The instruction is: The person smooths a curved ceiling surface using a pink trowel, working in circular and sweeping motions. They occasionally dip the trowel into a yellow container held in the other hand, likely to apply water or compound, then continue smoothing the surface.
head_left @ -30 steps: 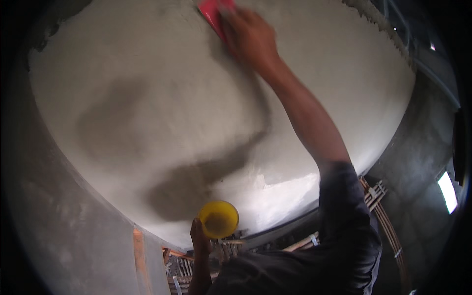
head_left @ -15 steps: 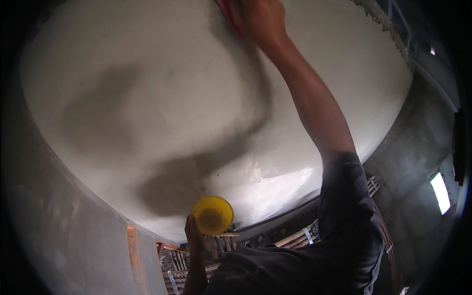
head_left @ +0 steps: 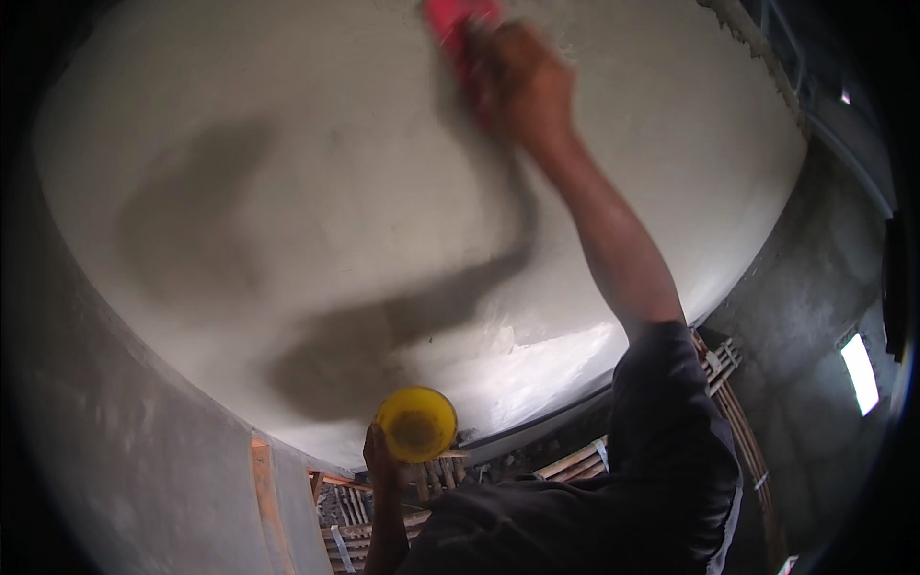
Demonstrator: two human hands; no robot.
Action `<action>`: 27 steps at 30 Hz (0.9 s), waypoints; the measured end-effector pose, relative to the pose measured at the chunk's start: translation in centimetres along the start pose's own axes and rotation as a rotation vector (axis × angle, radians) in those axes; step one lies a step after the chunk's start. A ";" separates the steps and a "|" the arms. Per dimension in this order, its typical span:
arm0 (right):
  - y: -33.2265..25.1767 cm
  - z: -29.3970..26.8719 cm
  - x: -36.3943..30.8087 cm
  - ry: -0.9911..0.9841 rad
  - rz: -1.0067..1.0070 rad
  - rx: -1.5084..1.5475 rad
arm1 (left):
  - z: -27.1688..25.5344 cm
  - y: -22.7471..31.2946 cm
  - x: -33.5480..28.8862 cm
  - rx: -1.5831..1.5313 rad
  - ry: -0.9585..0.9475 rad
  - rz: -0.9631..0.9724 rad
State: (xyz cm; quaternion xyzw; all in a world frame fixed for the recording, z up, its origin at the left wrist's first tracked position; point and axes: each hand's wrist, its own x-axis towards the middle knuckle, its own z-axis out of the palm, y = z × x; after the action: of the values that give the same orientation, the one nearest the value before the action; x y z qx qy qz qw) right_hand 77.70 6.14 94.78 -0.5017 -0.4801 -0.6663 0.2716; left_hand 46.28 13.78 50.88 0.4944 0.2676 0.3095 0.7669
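My right hand (head_left: 532,91), partly blurred, is closed on a red plastering float (head_left: 462,48). The tool lies against, or very close to, the pale plastered wall (head_left: 335,192) at the top of the view. Low in the middle, my left hand (head_left: 382,460) grips the rim of a yellow bowl (head_left: 418,407). Some greyish matter shows in the bottom of the bowl. The fingers on the bowl's far side are hidden. Shadows of my arm and body fall across the plaster.
A darker grey wall (head_left: 125,431) meets the plaster at the left, with an orange-brown wooden strip (head_left: 264,489). Bundled poles (head_left: 359,537) lie below by my body, with more at the lower right (head_left: 743,422). A bright opening (head_left: 860,374) shows at the right.
My right hand has come down the wall, and more of the red float now shows. The left hand and yellow bowl have barely moved.
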 end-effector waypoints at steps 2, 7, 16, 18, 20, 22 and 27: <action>-1.7 -0.2 -4.3 -0.082 -0.058 0.054 | -0.5 -0.2 0.5 0.079 -0.018 0.062; 5.7 -4.2 -1.5 0.039 0.224 -0.109 | 0.6 0.3 0.4 0.134 -0.025 0.087; 2.1 -3.0 -5.7 -0.046 -0.182 0.059 | 1.0 0.0 0.8 -0.056 0.021 -0.043; 6.0 -4.8 -1.5 -0.108 0.206 -0.165 | 1.3 1.2 1.0 0.065 -0.061 -0.006; 4.4 -2.7 0.3 0.053 0.234 -0.050 | 1.5 1.6 0.5 0.076 -0.075 -0.039; 0.4 -0.7 -1.3 0.012 0.046 0.000 | 2.2 1.7 0.5 -0.049 -0.027 -0.093; 0.7 -3.5 -7.4 -0.135 -0.064 0.091 | 2.2 2.6 0.1 0.134 -0.064 0.035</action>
State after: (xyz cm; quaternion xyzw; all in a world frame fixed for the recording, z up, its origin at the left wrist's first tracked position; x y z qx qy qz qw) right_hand 79.47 1.81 88.06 -0.5171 -0.5429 -0.6166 0.2399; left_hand 47.38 13.41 54.09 0.5589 0.2543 0.2883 0.7347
